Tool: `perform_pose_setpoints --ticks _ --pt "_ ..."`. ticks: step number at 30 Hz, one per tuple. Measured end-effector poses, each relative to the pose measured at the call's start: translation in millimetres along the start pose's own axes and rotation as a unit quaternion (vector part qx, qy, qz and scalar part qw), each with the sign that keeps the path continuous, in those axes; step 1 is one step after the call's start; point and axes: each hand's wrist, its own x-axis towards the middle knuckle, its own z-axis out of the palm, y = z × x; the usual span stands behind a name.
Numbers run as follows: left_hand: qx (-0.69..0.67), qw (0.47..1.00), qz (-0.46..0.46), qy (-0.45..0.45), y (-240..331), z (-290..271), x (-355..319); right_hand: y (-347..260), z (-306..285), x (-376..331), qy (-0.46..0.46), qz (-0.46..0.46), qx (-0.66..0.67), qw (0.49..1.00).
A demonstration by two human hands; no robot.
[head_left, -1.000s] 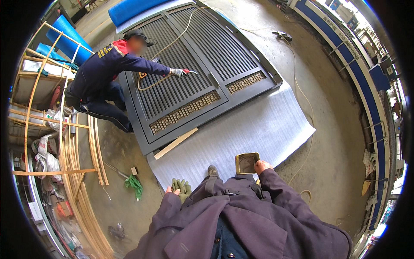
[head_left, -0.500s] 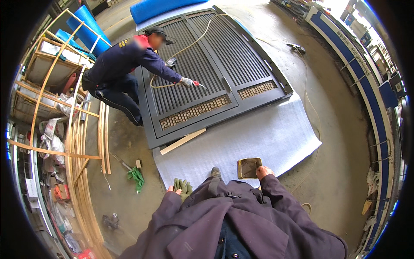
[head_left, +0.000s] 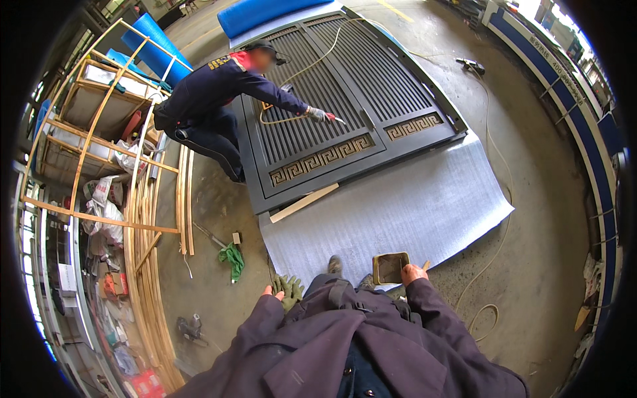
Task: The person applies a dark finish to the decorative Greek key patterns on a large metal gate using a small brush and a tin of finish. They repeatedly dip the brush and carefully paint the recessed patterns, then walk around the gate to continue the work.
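My left hand (head_left: 271, 292) is closed on a pair of olive-green work gloves (head_left: 290, 289), low in front of me. On the right, my right hand (head_left: 414, 274) grips the edge of a squarish, open-topped tin (head_left: 379, 270) with a yellowish rim and a dark, stained inside. A short piece of wood (head_left: 426, 265) pokes out beside that hand; what it belongs to is hidden. Beyond my feet lies a large dark-grey slatted metal gate (head_left: 318, 99) with bronze key-pattern strips. Over its left side bends a co-worker (head_left: 212, 93), whose gloved hand holds a red-handled, thin-nozzled tool (head_left: 332, 118).
Pale foam sheeting (head_left: 398, 205) lies under the gate. A wooden strip (head_left: 304, 203) rests along its near edge. A hose (head_left: 507, 166) winds across the floor at right. On the left are a wooden frame (head_left: 99, 215), a green cloth (head_left: 232, 260) and a power tool (head_left: 191, 328).
My view has shifted, so the gate and co-worker sit farther right and higher. The wood piece beside my right hand now shows. The co-worker's tool tip has moved slightly right over the slats.
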Motion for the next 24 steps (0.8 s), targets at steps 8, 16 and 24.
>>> perform_pose_setpoints --ticks 8,16,24 --pt "0.109 0.992 0.026 0.051 -77.0 -43.3 34.0 -72.3 31.5 -78.5 -0.003 -0.019 0.005 1.0" --pt "0.007 0.996 0.09 -0.02 -221.2 -173.8 117.5 -254.5 114.9 -135.2 0.024 0.011 0.008 1.0" --pt "0.012 0.998 -0.056 -0.02 -381.8 -387.8 121.8 -439.6 188.4 -197.4 0.018 0.003 -0.01 1.0"
